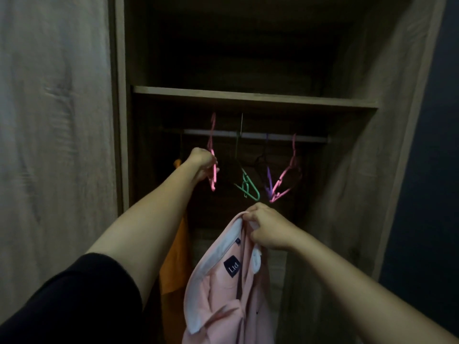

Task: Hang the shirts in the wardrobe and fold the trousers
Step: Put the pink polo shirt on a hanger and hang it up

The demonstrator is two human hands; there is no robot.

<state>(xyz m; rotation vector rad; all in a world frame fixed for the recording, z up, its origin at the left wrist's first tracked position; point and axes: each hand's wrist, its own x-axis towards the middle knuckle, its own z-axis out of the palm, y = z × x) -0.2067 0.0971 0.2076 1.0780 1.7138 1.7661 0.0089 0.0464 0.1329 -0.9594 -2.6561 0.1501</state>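
I face an open wooden wardrobe with a metal rail (308, 139) under a shelf. My left hand (202, 163) is stretched up and grips a pink hanger (212, 155) that hangs at the rail's left end. My right hand (267, 228) is lower, in front of the wardrobe, pinching the white collar of a pink shirt (223, 294) with a dark label; the shirt dangles below it. An orange shirt (175, 264) hangs at the left, mostly behind my left arm.
A green hanger (248, 187), a purple hanger (269, 181), another pink hanger (285, 176) and a dark one hang on the rail to the right. The shelf (248, 96) spans the wardrobe above. The wardrobe door (367, 170) stands open on the right.
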